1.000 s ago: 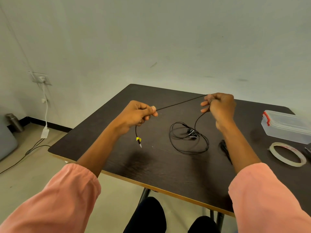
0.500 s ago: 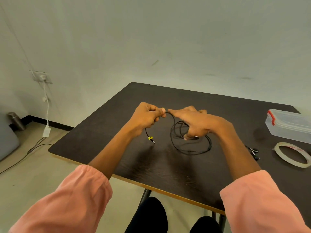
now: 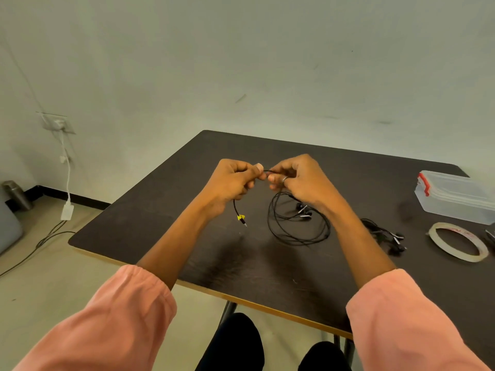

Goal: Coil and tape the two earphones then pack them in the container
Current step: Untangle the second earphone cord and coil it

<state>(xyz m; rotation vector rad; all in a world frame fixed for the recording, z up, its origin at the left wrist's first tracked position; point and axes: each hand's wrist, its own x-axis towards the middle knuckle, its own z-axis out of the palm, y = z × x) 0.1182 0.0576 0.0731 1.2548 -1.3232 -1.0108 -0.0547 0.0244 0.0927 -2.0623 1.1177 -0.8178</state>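
My left hand [image 3: 232, 180] and my right hand [image 3: 302, 178] meet above the dark table [image 3: 187, 236], both pinched on the cable of a black earphone [image 3: 297, 226]. Its plug end with a yellow tag [image 3: 241, 218] dangles below my left hand. The remaining cable lies in loose loops on the table under my right hand, with the earbuds inside the loops. A second black earphone [image 3: 385, 235] lies bunched to the right. A roll of tape [image 3: 458, 245] lies flat further right. The clear plastic container [image 3: 455, 196], lid closed with a red clip, stands at the far right.
The table's near edge runs diagonally in front of my knees. A wall socket with a white charger and cables [image 3: 65, 183] is on the left wall, and a metal bottle [image 3: 16, 194] stands on the floor. A dark object [image 3: 491, 234] peeks in at the right edge.
My hands had held the cable stretched wide apart. They came together, and my right hand now pinches the cable right beside my left. The view has shifted slightly.
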